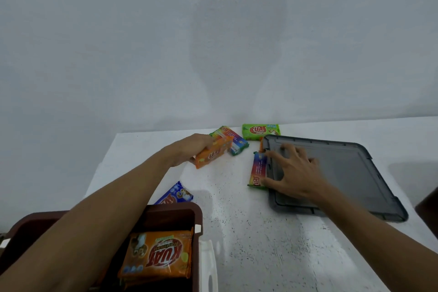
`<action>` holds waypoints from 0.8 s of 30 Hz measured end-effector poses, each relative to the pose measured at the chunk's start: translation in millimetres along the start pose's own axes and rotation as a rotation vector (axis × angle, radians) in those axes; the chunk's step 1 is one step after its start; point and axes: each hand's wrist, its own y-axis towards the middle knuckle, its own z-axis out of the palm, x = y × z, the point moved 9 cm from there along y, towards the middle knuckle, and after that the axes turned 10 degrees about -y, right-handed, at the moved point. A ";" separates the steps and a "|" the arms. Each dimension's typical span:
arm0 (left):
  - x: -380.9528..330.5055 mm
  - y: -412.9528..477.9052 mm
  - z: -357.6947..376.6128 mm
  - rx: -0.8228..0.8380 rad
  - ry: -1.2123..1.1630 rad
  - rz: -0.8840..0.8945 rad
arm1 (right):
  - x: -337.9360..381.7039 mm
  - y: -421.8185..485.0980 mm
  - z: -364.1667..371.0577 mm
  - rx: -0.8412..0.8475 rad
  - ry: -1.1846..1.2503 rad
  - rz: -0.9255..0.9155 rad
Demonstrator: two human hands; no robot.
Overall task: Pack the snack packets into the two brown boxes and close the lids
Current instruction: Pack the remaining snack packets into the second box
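Observation:
My left hand (pixel 189 148) is closed around an orange snack packet (pixel 213 154) at the far middle of the white table. My right hand (pixel 292 169) lies flat with spread fingers on a grey lid (pixel 350 173); its fingertips touch a rainbow-coloured packet (pixel 257 170) lying along the lid's left edge. A brown box (pixel 182 211) stands open at the near left under my left forearm, with an orange packet (pixel 158 255) inside. A blue packet (pixel 177 194) lies just behind the box. A green packet (pixel 260 131) and another multicoloured packet (pixel 237 141) sit by the wall.
A white latch piece (pixel 208 265) sticks out at the brown box's right side. A dark object (pixel 429 206) shows at the right edge of the frame. The white speckled table (pixel 248 232) ends at a pale wall behind.

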 end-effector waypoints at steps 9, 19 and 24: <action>-13.1 -19.8 33.2 0.317 -0.342 -0.065 | -34.0 3.5 -4.2 0.023 0.041 0.115; -15.4 -38.0 7.2 0.195 -0.265 -0.067 | 55.5 23.9 -19.5 0.170 -0.143 -0.399; -14.0 -51.0 -8.9 0.160 -0.367 -0.064 | 70.8 31.2 -59.8 -0.051 0.017 -0.359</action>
